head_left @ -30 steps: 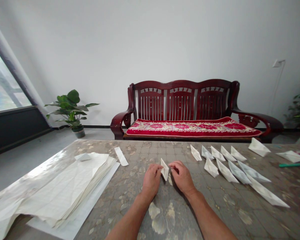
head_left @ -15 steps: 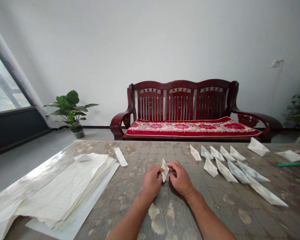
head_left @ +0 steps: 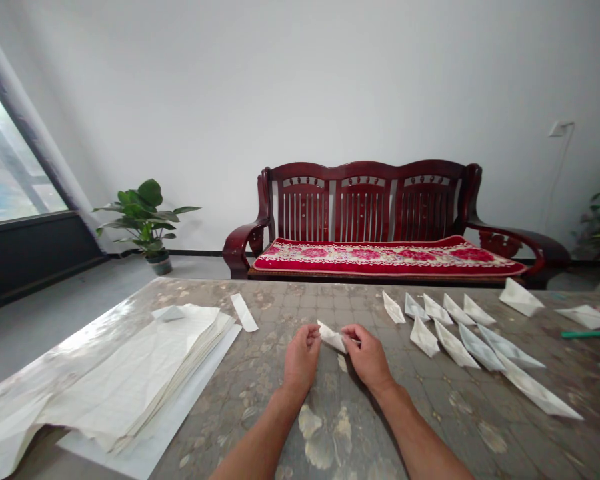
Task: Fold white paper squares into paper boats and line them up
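Between my hands, above the middle of the table, is a small white paper boat (head_left: 333,339), now lying roughly sideways. My right hand (head_left: 369,359) pinches its right end between thumb and fingers. The fingers of my left hand (head_left: 301,355) are closed at the boat's upper left tip. Part of the boat's right end is hidden behind my right fingers. To the right, several finished-looking folded paper boats (head_left: 457,343) stand in two slanting rows on the table.
A stack of paper sheets (head_left: 130,373) covers the table's left side, with a paper strip (head_left: 244,313) beside it. Farther right are two more folded papers, one a larger boat (head_left: 520,297), and a green pen (head_left: 585,334). A wooden bench (head_left: 365,200) stands beyond the table (head_left: 260,413).
The small boat has turned from upright, pointing away from me, to lying sideways. My right hand has shifted its grip to the right end, my left to the left tip.
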`<state>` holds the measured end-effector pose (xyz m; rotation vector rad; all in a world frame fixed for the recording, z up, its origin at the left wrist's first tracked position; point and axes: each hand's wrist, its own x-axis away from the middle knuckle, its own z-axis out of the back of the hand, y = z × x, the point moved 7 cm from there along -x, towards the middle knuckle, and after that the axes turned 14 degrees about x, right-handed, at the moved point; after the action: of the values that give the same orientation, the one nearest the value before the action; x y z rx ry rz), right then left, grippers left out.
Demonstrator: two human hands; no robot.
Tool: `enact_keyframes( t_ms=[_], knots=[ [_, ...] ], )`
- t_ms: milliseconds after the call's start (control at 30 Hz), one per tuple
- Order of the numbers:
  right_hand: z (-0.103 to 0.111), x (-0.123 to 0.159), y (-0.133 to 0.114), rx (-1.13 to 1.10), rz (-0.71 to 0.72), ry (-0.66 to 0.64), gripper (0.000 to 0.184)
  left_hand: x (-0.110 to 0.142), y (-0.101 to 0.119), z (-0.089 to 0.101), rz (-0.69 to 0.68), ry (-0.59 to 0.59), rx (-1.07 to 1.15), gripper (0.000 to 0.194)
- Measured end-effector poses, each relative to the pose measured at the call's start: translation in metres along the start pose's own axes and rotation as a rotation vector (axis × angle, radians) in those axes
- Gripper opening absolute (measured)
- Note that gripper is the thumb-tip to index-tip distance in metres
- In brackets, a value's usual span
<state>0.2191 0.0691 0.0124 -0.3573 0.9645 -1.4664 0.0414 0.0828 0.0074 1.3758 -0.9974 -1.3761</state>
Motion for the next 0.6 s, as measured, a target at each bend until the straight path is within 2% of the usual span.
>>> enact_keyframes(
  t_ms=[133, 233, 333, 433, 600],
  knots=[
    [-0.003, -0.004, 0.011, -0.265, -0.112, 0.019, 0.028, -0.002, -0.009, -0.002, 0.065, 0.004, 0.214, 0.027],
    [-0.010, -0.001, 0.008, -0.465, -0.188, -0.022, 0.038, -0.003, -0.012, -0.003, 0.080, 0.021, 0.363, 0.040],
    [-0.017, 0.004, 0.000, -0.602, -0.262, -0.081, 0.045, -0.002, -0.007, -0.008, 0.072, -0.041, 0.445, 0.053],
    [-0.021, 0.007, -0.007, -0.666, -0.291, -0.159, 0.044, 0.000, -0.001, -0.012, 0.055, -0.088, 0.444, 0.057],
    [-0.021, 0.008, -0.011, -0.684, -0.284, -0.223, 0.040, 0.002, 0.004, -0.016, 0.093, -0.144, 0.410, 0.052]
  ],
)
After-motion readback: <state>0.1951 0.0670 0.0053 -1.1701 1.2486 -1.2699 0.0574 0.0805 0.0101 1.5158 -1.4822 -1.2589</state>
